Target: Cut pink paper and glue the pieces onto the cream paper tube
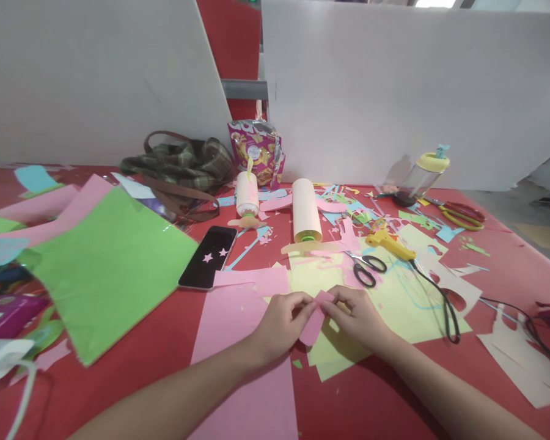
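Observation:
A small strip of pink paper [312, 327] with a rounded lower end is pinched between my two hands. My left hand [286, 318] grips its upper left side with thumb and forefinger. On the other side, the fingertips of my right hand [355, 311] close on its upper right edge. Beneath them lie a pink sheet [238, 379] and yellow paper sheets [343, 360]. Just beyond stands a cream paper-covered cylinder [305, 211] with a green base. Black-handled scissors [366, 269] rest on the yellow paper near my right hand.
A phone [208, 256] with pink stars and green paper [119, 263] lie left. A yellow glue gun [392, 244] with a black cord is at right. Farther back are a smaller cylinder [247, 194], a snack bag [256, 150], a plaid bag [178, 162], a clear jar [419, 180] and red-and-yellow-handled scissors [462, 214].

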`<act>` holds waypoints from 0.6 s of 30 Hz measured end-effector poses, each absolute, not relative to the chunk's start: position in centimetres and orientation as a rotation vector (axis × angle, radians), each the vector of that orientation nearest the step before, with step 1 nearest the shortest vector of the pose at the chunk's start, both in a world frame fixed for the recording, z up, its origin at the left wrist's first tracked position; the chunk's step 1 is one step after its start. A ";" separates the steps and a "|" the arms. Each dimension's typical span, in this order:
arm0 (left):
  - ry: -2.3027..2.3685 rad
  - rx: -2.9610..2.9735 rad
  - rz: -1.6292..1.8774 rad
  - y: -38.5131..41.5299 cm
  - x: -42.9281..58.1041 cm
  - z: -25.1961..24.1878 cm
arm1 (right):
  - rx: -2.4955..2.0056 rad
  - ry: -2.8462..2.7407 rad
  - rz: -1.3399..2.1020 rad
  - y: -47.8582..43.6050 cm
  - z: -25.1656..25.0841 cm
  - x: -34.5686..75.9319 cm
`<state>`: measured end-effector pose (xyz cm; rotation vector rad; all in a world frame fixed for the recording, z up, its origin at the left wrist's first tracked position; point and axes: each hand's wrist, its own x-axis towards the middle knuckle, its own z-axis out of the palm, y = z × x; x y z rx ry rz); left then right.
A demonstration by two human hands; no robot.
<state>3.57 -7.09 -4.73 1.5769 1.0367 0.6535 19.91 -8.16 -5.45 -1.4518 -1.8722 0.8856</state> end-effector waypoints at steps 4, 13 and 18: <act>1.035 1.556 0.676 -7.1 3.6 -4.7 | -1.364 -1.860 0.750 -8.2 -5.8 20.0; 1.068 1.591 0.755 -7.3 3.5 -4.9 | -1.010 -1.874 0.636 -8.2 -5.3 20.2; 1.070 1.692 0.757 -7.6 3.5 -4.9 | -1.059 -1.795 0.808 -8.2 -5.3 20.3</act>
